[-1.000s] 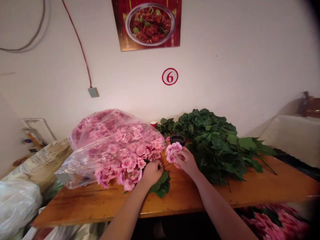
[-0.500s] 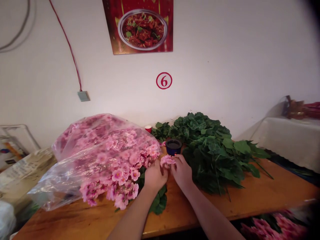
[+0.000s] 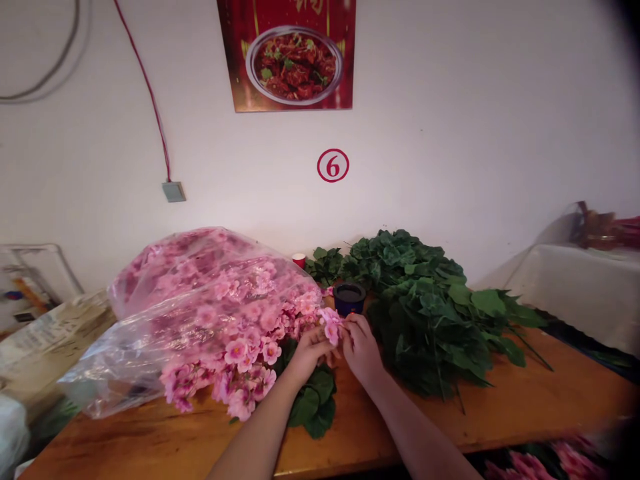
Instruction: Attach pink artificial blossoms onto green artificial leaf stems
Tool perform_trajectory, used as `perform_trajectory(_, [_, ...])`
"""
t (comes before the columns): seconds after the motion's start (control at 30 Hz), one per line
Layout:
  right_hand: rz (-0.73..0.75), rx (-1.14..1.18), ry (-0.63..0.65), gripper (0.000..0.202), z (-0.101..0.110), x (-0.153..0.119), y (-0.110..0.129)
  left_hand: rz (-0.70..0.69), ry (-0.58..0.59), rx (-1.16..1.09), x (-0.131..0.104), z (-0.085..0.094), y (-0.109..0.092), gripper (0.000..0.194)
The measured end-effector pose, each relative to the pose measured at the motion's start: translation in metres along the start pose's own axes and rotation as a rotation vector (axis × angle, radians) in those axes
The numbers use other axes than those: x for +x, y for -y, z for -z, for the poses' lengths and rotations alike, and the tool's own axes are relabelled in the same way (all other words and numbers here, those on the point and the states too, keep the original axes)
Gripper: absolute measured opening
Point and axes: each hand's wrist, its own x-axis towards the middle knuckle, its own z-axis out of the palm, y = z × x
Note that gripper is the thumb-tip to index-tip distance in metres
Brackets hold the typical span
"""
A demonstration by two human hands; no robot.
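Observation:
A small pink artificial flower point(image 3: 330, 327) sits between my two hands, above the wooden table point(image 3: 370, 437). My left hand point(image 3: 311, 350) is closed at its lower left side, fingers bent around the stem area. From the right, my right hand point(image 3: 360, 341) pinches close to the blossom, its fingertips pressed together. The exact grip points are partly hidden by fingers. Green leaves point(image 3: 316, 403) spread below my left hand. Just beyond the flower stands a round dark blue container point(image 3: 349, 303) with a dark top.
On the left, a clear plastic bag point(image 3: 125, 340) covers many pink flowers point(image 3: 245, 353), some spilling out. A large heap of green leaves point(image 3: 425, 307) lies at right. A red cup point(image 3: 299, 261) stands near the wall. More pink flowers point(image 3: 530, 463) show below the table's right front edge.
The flower has turned more upright between my hands. My left fingers have shifted lower beside it, and more of the leaves below shows. The view has tilted slightly.

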Motion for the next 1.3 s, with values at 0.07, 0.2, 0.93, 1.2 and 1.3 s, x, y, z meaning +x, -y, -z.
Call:
perform_trajectory(0.07, [0.018,0.000,0.017,0.022,0.003,0.000,-0.002,0.012,0.016,-0.011,-0.001,0.002,0.000,0.023])
perform_trajectory(0.2, [0.010,0.054,0.071,0.023,0.006,0.000,-0.001,0.031,0.012,0.041,0.000,0.002,0.004,0.022])
perform_trajectory(0.93, [-0.127,0.346,0.287,0.023,0.013,0.007,0.034,-0.164,-0.008,0.330,-0.003,-0.012,-0.002,0.029])
perform_trajectory(1.2, [-0.068,0.284,0.429,0.026,0.010,0.006,0.034,-0.247,-0.035,0.414,-0.003,-0.009,-0.004,0.018])
perform_trajectory(1.3, [-0.082,0.364,0.420,0.026,0.013,0.009,0.032,-0.226,-0.013,0.353,-0.002,-0.006,-0.002,0.012])
